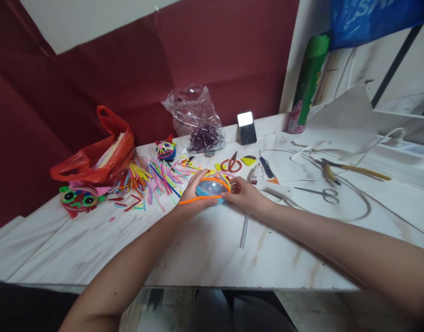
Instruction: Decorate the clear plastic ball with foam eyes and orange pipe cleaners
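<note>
A clear rounded ball [212, 186] with blue strips at its lower part is held just above the table, near the middle of the view. My left hand [195, 191] wraps round its left side. At its right edge, the fingers of my right hand [240, 194] pinch an orange strip [198, 198] against the ball. One end of that strip sticks out to the left across my left hand. Beyond the ball lie orange-handled scissors [231, 165] and yellow scraps [248, 160]. A white glue gun [276, 190] rests just right of my right hand.
Colourful pipe cleaners [159, 177], a decorated ball [166, 150], a face-like ornament [79, 199] and a red bag [94, 159] are at left. Behind stand a clear bag [205, 133] and black device [247, 129]. Pliers [357, 171], silver scissors [322, 195] and cables lie right.
</note>
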A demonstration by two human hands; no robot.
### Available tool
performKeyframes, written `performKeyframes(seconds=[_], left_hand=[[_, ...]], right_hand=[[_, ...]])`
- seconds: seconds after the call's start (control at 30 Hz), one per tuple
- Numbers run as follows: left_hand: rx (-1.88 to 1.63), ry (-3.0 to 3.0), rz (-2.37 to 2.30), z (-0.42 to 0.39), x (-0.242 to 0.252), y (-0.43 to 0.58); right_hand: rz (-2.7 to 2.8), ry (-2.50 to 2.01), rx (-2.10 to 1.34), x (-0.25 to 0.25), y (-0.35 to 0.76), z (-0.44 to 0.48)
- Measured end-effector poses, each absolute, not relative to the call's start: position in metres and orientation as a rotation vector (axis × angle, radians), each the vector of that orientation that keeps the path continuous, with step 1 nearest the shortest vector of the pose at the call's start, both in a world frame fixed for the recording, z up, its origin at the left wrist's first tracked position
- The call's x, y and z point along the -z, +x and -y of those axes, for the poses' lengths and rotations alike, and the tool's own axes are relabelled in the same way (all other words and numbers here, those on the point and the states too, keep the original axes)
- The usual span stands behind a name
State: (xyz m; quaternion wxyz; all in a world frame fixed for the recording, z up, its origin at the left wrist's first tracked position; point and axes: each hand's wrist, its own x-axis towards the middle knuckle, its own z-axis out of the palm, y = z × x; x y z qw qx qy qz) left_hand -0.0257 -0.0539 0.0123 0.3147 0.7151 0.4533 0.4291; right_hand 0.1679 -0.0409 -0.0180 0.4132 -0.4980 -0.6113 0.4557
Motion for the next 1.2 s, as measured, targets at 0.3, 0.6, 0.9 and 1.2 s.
performKeyframes(seconds=[0.3,0.6,0.9,1.2], left_hand=[[-1.153,1.792,-1.201,0.049,-0.016,-0.029],[-1.248,1.4,-0.921,0.033,-0.005,-0.039],[-1.229,1.361,-0.922,0.038,-0.008,-0.037],[-1.223,1.391,-0.926,0.039,-0.008,-0.036]], right_hand=[[1.318,-1.08,-1.462,0.007,0.169,0.044],[1.215,-1.019,-1.548,0.001,0.168,0.047],[1.39,-1.078,-1.349,0.008,0.171,0.04],[1.985,-0.888,-0.352,0.013,0.18,0.049]])
